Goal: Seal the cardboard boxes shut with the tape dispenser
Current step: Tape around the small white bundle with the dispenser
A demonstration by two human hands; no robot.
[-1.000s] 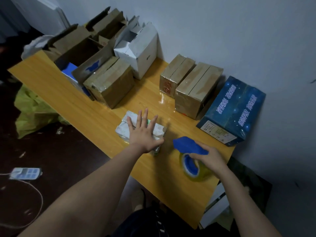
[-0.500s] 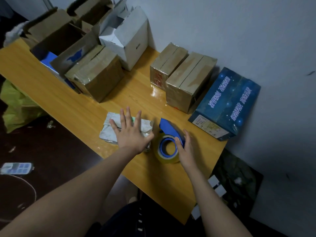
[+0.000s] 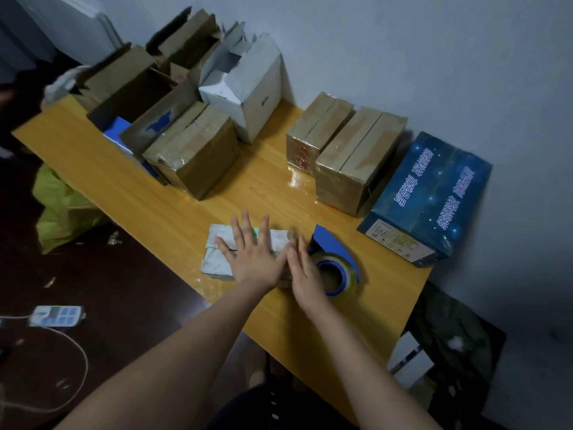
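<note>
Right now the small pale box (image 3: 218,259) lies flat near the front edge of the worktop (image 3: 155,206). Your left hand (image 3: 254,259) presses on its lid with the fingers spread wide. Your right hand (image 3: 302,268) lies alongside, fingers straight and close together, over the box's right end; it grips nothing. The tape dispenser (image 3: 336,265) lies on its side just to the right. I cannot tell whether your right hand touches it.

The box looks light and thin-walled, so expect it to slide on the glossy worktop and dent under a hard squeeze. Hold it with a flat palm, as your left hand does now, rather than pinching its sides. The dispenser looks like stiff plastic round a slick roll. Take it by the blue body, which points away from you, not by the roll. The cutter is not visible, so mind your fingers near the tape's outlet.

Farther back, two taped brown boxes (image 3: 356,162) stand side by side near the wall, with a blue carton (image 3: 434,197) to their right. Another taped brown box (image 3: 198,153), a white box (image 3: 248,88) and open cartons (image 3: 133,88) stand to the left.
</note>
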